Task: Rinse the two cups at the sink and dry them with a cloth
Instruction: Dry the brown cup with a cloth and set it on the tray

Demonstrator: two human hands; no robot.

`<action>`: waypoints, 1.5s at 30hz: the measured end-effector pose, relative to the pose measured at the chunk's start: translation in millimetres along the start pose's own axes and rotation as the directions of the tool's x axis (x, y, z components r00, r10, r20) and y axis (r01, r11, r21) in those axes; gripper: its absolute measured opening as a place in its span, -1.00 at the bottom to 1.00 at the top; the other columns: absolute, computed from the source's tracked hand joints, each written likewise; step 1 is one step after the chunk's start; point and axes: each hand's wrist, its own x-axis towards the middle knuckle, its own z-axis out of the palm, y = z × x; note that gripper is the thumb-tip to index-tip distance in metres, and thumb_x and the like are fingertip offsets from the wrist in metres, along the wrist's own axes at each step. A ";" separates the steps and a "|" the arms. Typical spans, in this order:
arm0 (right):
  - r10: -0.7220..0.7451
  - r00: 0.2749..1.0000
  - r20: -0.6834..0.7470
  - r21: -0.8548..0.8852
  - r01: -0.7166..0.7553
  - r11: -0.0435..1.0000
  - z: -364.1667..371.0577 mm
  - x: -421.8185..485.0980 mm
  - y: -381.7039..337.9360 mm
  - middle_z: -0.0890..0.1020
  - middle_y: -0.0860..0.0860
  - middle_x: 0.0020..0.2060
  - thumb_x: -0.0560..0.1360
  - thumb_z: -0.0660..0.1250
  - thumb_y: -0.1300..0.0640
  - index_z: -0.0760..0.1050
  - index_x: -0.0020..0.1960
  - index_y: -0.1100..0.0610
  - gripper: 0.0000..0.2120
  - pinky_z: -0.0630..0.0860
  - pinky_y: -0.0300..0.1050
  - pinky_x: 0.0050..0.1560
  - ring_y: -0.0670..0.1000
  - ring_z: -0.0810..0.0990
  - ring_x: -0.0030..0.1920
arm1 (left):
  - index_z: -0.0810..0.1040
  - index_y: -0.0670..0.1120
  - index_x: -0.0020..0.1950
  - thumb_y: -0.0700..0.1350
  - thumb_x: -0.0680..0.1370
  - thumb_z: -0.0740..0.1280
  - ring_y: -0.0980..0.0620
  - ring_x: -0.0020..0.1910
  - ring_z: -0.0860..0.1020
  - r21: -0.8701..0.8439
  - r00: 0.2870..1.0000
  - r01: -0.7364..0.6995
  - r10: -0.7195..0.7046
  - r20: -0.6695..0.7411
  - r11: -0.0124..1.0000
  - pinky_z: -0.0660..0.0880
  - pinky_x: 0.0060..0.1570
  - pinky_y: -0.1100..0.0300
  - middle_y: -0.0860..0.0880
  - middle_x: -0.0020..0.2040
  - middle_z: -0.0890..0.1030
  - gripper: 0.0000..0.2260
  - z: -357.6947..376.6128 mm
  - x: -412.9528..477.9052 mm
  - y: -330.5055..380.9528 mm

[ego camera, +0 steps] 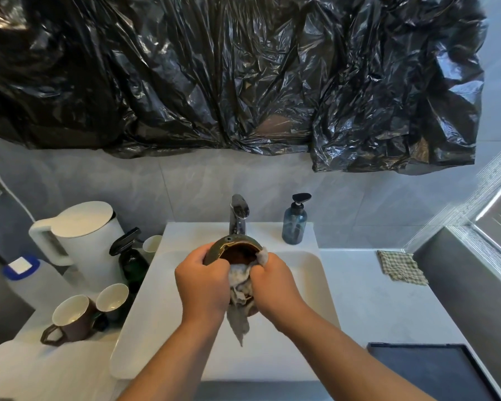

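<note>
Over the white sink (310, 285) my left hand (201, 285) grips a dark green cup (233, 246) with a brown inside, its mouth tilted toward me. My right hand (275, 280) holds a grey cloth (240, 287) pressed against the cup's rim and side; the cloth's tail hangs down between my wrists. The cup's lower part is hidden by the cloth and my hands. On the counter to the left lies a brown mug (70, 318) on its side, with a dark cup (112, 299) beside it, both white inside.
A chrome tap (239, 215) stands behind the sink, a blue soap pump bottle (295, 224) to its right. A white kettle (78, 235), a dark spray bottle (132, 261) and a plastic jug (26, 273) crowd the left counter. A checked cloth (401, 266) and a dark tray (428, 371) lie right.
</note>
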 end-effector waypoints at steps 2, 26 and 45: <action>0.031 1.000 0.006 0.050 -0.031 0.998 2.6 -0.7 4.7 0.66 0.07 -0.05 0.54 0.06 0.23 0.51 0.14 0.04 -0.68 0.70 0.06 -0.25 0.07 0.66 -0.08 | 0.63 -0.10 -0.24 -0.46 0.38 0.24 -0.02 -0.31 0.53 0.013 0.999 -0.009 0.009 0.033 1.000 0.45 -0.37 0.21 -0.02 -0.36 0.58 -0.70 -0.3 -1.4 -3.8; -0.135 0.985 0.109 -0.282 0.161 0.946 -22.9 -2.3 -3.7 0.59 0.03 -0.08 0.55 0.07 0.24 0.42 0.05 0.05 -0.80 0.62 0.00 -0.11 0.00 0.58 -0.11 | 0.67 -0.10 -0.23 -0.14 0.21 0.29 -0.01 -0.30 0.56 0.312 0.871 -0.028 -0.130 0.473 0.950 0.48 -0.26 0.10 -0.14 -0.31 0.65 -0.78 -9.4 31.6 13.7; -0.113 0.987 0.116 -0.256 0.140 0.957 -23.0 -2.8 -8.7 0.59 0.06 -0.06 0.54 0.09 0.23 0.43 0.05 0.07 -0.80 0.64 0.05 -0.07 0.05 0.60 -0.08 | 0.67 -0.05 -0.21 -0.16 0.18 0.24 -0.05 -0.23 0.60 0.298 0.866 -0.056 -0.102 0.490 0.953 0.53 -0.21 0.06 -0.11 -0.27 0.67 -0.72 -10.8 39.5 13.9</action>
